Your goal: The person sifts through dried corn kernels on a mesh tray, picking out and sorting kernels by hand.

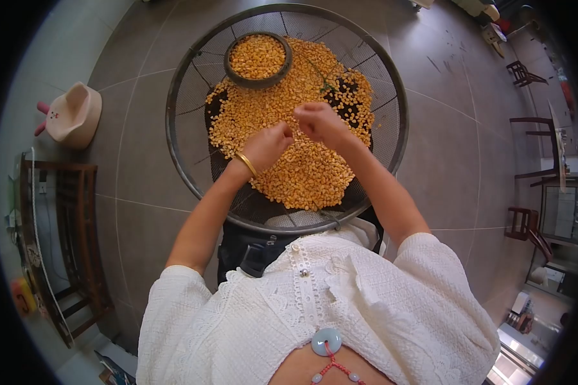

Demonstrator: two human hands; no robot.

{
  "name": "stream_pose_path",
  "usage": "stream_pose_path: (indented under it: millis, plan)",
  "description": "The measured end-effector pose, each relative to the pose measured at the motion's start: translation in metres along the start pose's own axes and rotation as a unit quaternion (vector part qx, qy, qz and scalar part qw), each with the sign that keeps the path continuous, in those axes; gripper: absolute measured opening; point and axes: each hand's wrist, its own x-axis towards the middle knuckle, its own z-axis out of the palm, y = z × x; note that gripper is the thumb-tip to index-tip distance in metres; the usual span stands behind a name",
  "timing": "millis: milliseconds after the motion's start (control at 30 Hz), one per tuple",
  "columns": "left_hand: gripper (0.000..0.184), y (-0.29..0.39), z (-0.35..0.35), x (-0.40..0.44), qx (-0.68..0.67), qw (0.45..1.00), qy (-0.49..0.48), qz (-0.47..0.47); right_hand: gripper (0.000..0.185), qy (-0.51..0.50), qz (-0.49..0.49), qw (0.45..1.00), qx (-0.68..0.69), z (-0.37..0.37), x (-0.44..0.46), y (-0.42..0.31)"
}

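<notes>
Over the sieve (386,122), left hand (266,146) and right hand (321,122) curl, grip unclear; kernels (305,179) look light, hard, best pinched.

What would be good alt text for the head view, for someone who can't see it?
A person's left hand and right hand, fingers curled, are close together over loose corn in a round mesh tray. A bowl full of corn sits toward the tray's far side. Below are the person's white top and a tiled floor.
</notes>
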Motion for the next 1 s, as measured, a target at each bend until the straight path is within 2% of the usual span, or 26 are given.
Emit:
stream_pose_path:
  millis: [33,67,100,167,233,333,367,400,433,467,500,533,567,600,633,700,733,767,800,833,867,900,933,967,1000]
  plan:
    - [0.021,0.004,0.005,-0.003,0.131,0.991,-0.012,0.026,0.02,-0.049,-0.004,0.976,0.21,-0.012,-0.004,-0.004]
    - [0.021,0.006,0.009,-0.004,0.158,0.986,-0.052,0.017,0.021,-0.096,-0.008,0.907,0.41,-0.018,-0.007,-0.008]
    - [0.021,0.006,0.013,-0.005,0.158,0.986,-0.052,0.018,0.021,-0.095,-0.008,0.907,0.41,-0.018,-0.008,-0.01]
    - [0.02,0.005,0.02,-0.007,0.278,0.953,-0.119,0.033,0.023,-0.098,0.025,0.886,0.453,-0.017,-0.009,-0.013]
    - [0.018,0.006,0.021,-0.008,0.325,0.937,-0.11,0.059,0.025,-0.093,0.028,0.897,0.431,-0.013,-0.009,-0.008]
    - [0.016,0.002,0.021,-0.009,0.306,0.946,-0.1,0.035,0.023,-0.119,0.012,0.971,0.207,-0.006,-0.009,-0.007]
    - [0.016,-0.007,0.02,-0.007,0.255,0.965,-0.036,0.056,0.023,-0.12,0.012,0.971,0.207,-0.001,-0.007,-0.004]
    - [0.016,-0.015,0.017,-0.004,0.202,0.976,0.028,0.077,0.021,-0.085,-0.023,0.987,0.132,0.006,-0.004,0.001]
    - [0.016,-0.019,0.01,0.0,0.202,0.976,0.028,0.076,0.02,-0.049,-0.058,0.996,0.056,0.011,-0.006,-0.001]
    - [0.018,-0.024,0.002,0.006,0.086,0.993,0.063,0.054,0.015,-0.038,-0.06,0.996,-0.044,0.011,-0.009,-0.003]
    - [0.02,-0.027,-0.005,0.008,-0.032,0.994,0.096,0.031,0.015,-0.039,-0.06,0.996,-0.044,0.015,-0.009,0.001]
    - [0.02,-0.017,-0.018,0.006,-0.032,0.994,0.096,0.031,0.016,-0.031,-0.108,0.986,-0.121,0.022,-0.009,0.007]
    - [0.017,-0.008,-0.032,0.005,-0.208,0.973,0.091,-0.045,0.017,-0.023,-0.156,0.968,-0.197,0.029,-0.008,0.013]
    - [0.016,0.001,-0.044,0.003,-0.376,0.915,0.083,-0.118,0.023,-0.049,-0.106,0.947,-0.3,0.032,-0.019,-0.003]
    - [0.016,0.002,-0.05,0.001,-0.375,0.915,0.084,-0.118,0.023,-0.049,-0.106,0.947,-0.3,0.035,-0.02,-0.004]
    - [0.017,0.002,-0.058,-0.004,-0.503,0.853,0.056,-0.124,0.028,-0.118,-0.089,0.89,-0.432,0.04,-0.022,-0.006]
    - [0.017,0.0,-0.058,-0.004,-0.503,0.853,0.058,-0.124,0.026,-0.091,-0.127,0.894,-0.42,0.041,-0.02,0.001]
    - [0.018,-0.004,-0.058,-0.004,-0.545,0.831,0.032,-0.108,0.026,-0.092,-0.128,0.894,-0.42,0.039,-0.017,0.004]
    - [0.02,-0.007,-0.058,-0.004,-0.586,0.805,0.006,-0.092,0.024,-0.083,-0.123,0.943,-0.298,0.036,-0.015,0.0]
    - [0.02,-0.011,-0.059,-0.004,-0.585,0.805,0.008,-0.092,0.023,-0.072,-0.114,0.976,-0.17,0.032,-0.013,-0.004]
    - [0.022,-0.015,-0.06,-0.003,-0.611,0.788,-0.017,-0.072,0.022,-0.104,-0.039,0.993,-0.046,0.025,-0.012,-0.007]
    - [0.024,-0.018,-0.06,-0.003,-0.635,0.769,-0.043,-0.051,0.022,-0.105,-0.039,0.993,-0.046,0.016,-0.012,-0.009]
    - [0.024,-0.009,-0.062,-0.004,-0.635,0.769,-0.042,-0.052,0.02,-0.178,-0.022,0.966,0.186,0.004,-0.013,-0.01]
    - [0.025,0.001,-0.064,-0.004,-0.671,0.737,-0.002,-0.08,0.018,-0.241,-0.003,0.881,0.408,-0.002,-0.013,-0.01]
    - [0.027,0.008,-0.065,-0.004,-0.703,0.702,0.038,-0.107,0.018,-0.206,0.013,0.873,0.442,0.0,-0.018,-0.019]
